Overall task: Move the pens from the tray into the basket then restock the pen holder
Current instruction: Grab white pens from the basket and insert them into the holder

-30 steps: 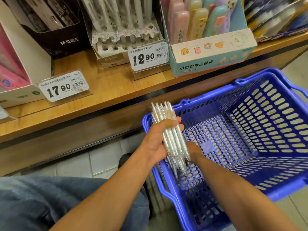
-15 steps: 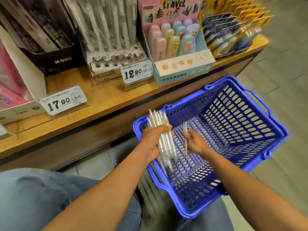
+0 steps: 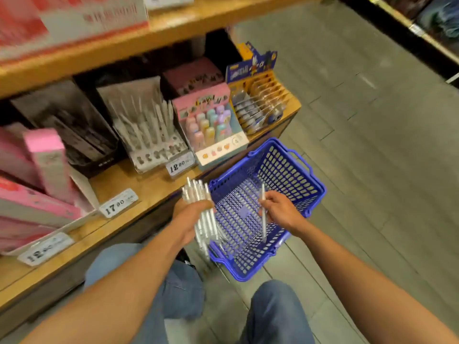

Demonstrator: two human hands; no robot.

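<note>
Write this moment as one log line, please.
left hand: grips pen bundle | right hand: pinches one pen over basket | basket: looks empty | holder: on shelf

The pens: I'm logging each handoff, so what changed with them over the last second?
The right hand pulled one pen out of the bundle and now holds it apart, over the blue basket. The camera also tilted up and back. The left hand still grips the rest; the basket still holds no pens.
</note>
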